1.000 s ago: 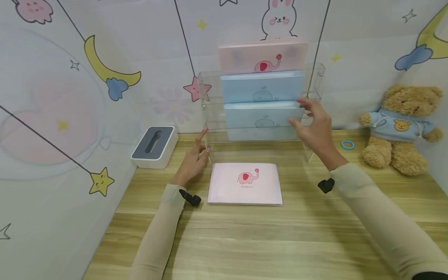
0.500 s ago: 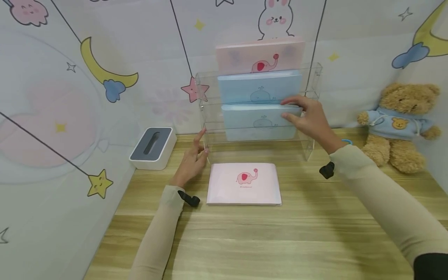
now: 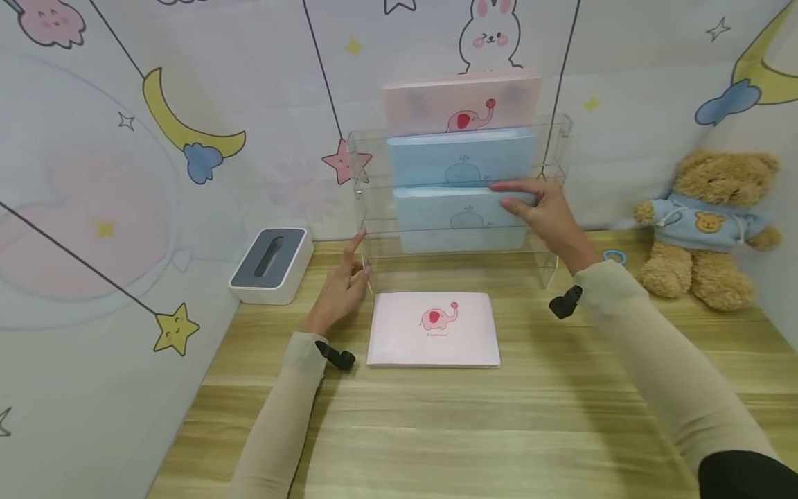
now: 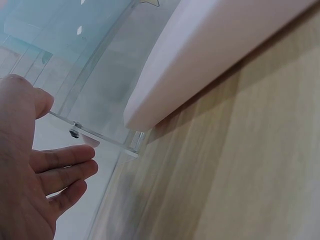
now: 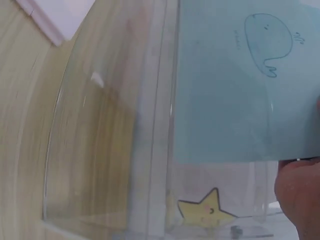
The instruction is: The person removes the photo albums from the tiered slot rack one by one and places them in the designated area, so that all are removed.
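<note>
Cartoon backdrop (image 3: 262, 90), wood-grain counter (image 3: 436, 443): front blue booklet (image 3: 430, 234) pinched at its top edge

Clock taken from the head view's centre. Clear stepped rack (image 3: 380, 244) is set at 12 to 1 o'clock, near the backdrop. Three booklets are stood in it, one per tier: pink booklet (image 3: 430, 104) at the back, rear blue booklet (image 3: 420, 156) in the middle, front blue booklet lowest. The last is pinched by the right hand (image 3: 551, 215) near its 2 o'clock corner, thumb in front. At 8 o'clock the rack's side edge is touched by the left hand (image 3: 337, 294), fingers loose, nothing gripped.

Progress, judged: three booklets are upright in tiers; the elephant booklet (image 3: 405, 339), laid flat just short of 6 o'clock, is left outside, untouched. Whether the pinched one is being seated or pulled out cannot be told.

Also placed: white box (image 3: 262, 277) at 9 o'clock, teddy bear (image 3: 707, 225) and blue ring (image 3: 614, 251) at 3 o'clock.
</note>
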